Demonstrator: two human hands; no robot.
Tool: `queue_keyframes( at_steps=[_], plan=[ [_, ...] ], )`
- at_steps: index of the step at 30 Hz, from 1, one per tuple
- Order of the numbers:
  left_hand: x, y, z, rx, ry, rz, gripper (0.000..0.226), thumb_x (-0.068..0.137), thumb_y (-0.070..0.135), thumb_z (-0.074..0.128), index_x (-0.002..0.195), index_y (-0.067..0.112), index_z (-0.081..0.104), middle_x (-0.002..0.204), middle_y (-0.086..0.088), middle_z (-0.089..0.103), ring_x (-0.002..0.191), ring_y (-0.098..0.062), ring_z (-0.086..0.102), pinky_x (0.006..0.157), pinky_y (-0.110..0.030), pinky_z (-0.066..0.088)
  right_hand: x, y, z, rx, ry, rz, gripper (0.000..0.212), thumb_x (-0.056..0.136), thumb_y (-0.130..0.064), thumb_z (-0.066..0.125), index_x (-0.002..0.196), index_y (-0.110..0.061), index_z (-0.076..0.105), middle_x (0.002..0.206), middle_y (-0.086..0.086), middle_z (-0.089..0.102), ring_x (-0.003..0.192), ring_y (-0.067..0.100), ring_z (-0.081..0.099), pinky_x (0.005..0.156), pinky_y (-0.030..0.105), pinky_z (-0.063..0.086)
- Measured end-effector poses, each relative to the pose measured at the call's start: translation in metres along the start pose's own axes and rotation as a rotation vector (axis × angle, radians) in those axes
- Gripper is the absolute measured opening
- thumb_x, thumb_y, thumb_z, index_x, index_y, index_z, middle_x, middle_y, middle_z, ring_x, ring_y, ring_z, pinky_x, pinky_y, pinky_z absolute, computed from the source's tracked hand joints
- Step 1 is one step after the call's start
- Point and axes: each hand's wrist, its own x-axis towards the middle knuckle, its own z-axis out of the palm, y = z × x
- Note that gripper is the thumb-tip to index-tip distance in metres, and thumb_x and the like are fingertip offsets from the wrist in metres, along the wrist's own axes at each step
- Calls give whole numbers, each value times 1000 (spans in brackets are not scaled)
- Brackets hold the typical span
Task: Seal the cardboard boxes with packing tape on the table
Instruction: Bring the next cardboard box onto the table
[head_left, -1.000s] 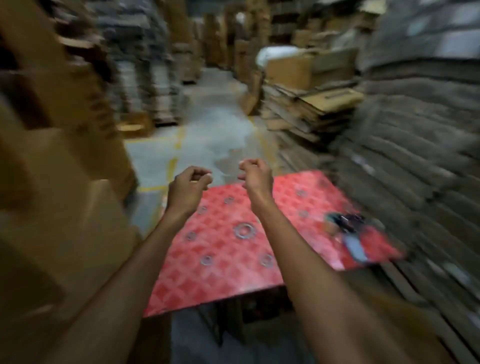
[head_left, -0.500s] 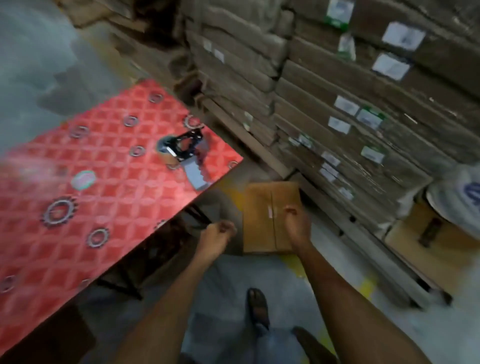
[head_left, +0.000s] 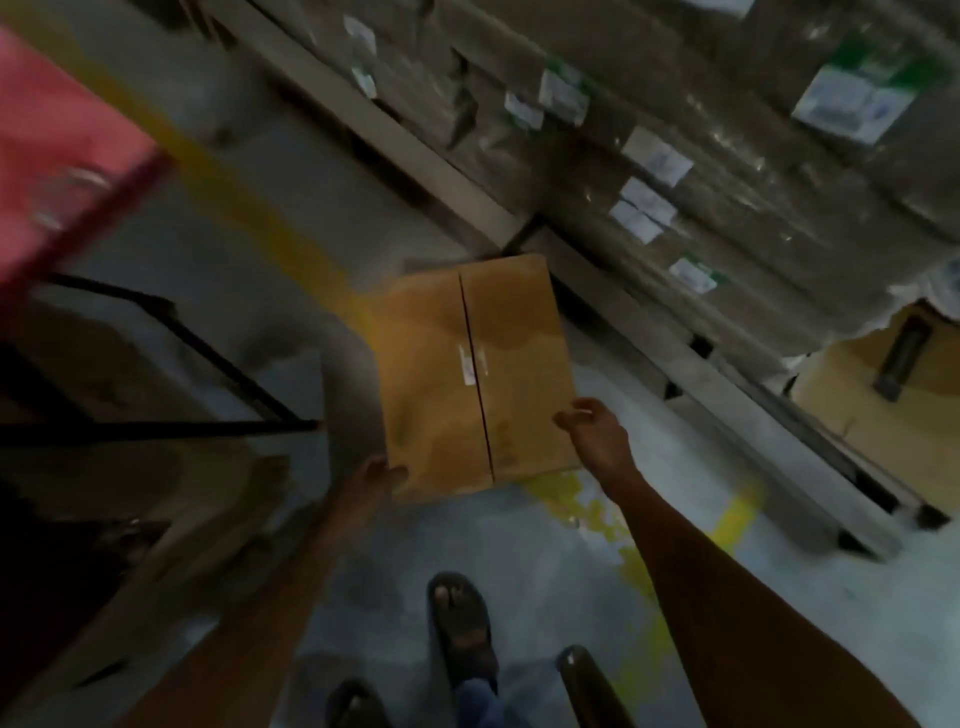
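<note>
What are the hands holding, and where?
Both hands reach the cardboard box: the left hand at its near left corner, the right hand at its near right edge. The picture is too blurry to tell whether they grip it yet.

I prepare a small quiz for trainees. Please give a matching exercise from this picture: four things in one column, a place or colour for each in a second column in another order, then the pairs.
Things
1. cardboard box
2. table
3. left hand
4. right hand

Place or colour
A. at the box's near right edge
B. red, upper left of the view
C. brown, top flaps closed
D. at the box's near left corner

Pairs: 1-C, 2-B, 3-D, 4-A
</note>
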Motion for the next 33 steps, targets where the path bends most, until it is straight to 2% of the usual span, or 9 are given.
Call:
queue_keyframes(
  at_steps=[2, 4, 8, 14, 18, 21, 24, 28, 33],
  plan=[
    [53, -14, 14, -47, -6, -2, 73, 83, 48, 77, 141, 11, 51, 131, -2, 55, 125, -20, 52, 102, -23, 43, 50, 14, 16, -7, -3, 0, 68, 94, -42, 67, 150, -14, 41, 141, 11, 58, 123, 33, 59, 96, 38, 48],
    [110, -35, 23, -108, 44, -1, 104, 66, 66, 79, 150, 16, 42, 144, 0, 49, 134, -24, 46, 111, -38, 38, 95, 28, 31, 16, 2, -5, 88, 89, -50, 69, 157, -15, 26, 135, 11, 61, 115, 33, 65, 94, 44, 55],
    [180, -53, 34, -325, 60, 47, 95, 56, 66, 87, 134, 18, 60, 127, 2, 67, 116, -23, 64, 100, -44, 51, 164, 60, 55, -60, 57, -7, 110, 76, -74, 66, 158, -13, 26, 149, 15, 51, 127, 39, 56, 103, 53, 49],
    [164, -40, 42, -424, 93, 80, 96, 57, 51, 94, 139, 29, 49, 127, 7, 66, 111, -20, 65, 95, -48, 54, 155, 74, 53, -95, 117, -108, 84, 80, -76, 62, 135, -13, 55, 132, 10, 64, 116, 35, 62, 96, 42, 50],
    [106, 4, 30, -328, 203, 156, 88, 74, 39, 87, 147, 22, 41, 135, 2, 57, 119, -23, 57, 100, -47, 48, 90, 57, 13, -1, 163, -135, 73, 83, -71, 64, 133, -18, 58, 131, 6, 66, 114, 30, 63, 90, 37, 48],
    [47, 58, 10, -301, 172, 197, 103, 62, 59, 87, 149, 34, 36, 142, 6, 54, 126, -24, 54, 105, -51, 46, 16, 27, -34, 68, 241, -167, 74, 79, -77, 63, 127, -20, 62, 120, 2, 69, 106, 26, 66, 85, 36, 49],
    [-28, 125, -26, -269, 181, 306, 99, 53, 71, 86, 138, 38, 48, 127, 10, 65, 112, -19, 65, 97, -49, 54, -70, -26, -91, 111, 337, -200, 66, 82, -72, 64, 119, -18, 65, 105, -1, 69, 93, 23, 65, 79, 36, 50],
    [-158, 219, -79, -312, 180, 389, 98, 48, 70, 88, 131, 31, 56, 118, 10, 70, 107, -18, 68, 95, -46, 55, -200, -103, -175, 152, 420, -256, 88, 68, -88, 60, 119, -17, 69, 106, 7, 74, 95, 29, 70, 78, 40, 56],
    [-328, 306, -141, -325, 228, 561, 83, 59, 59, 87, 129, 24, 62, 114, 8, 72, 98, -12, 69, 84, -32, 56, -369, -185, -258, 260, 460, -367, 57, 88, -57, 68, 123, -12, 68, 119, 13, 71, 87, 24, 63, 73, 33, 44]
  ],
)
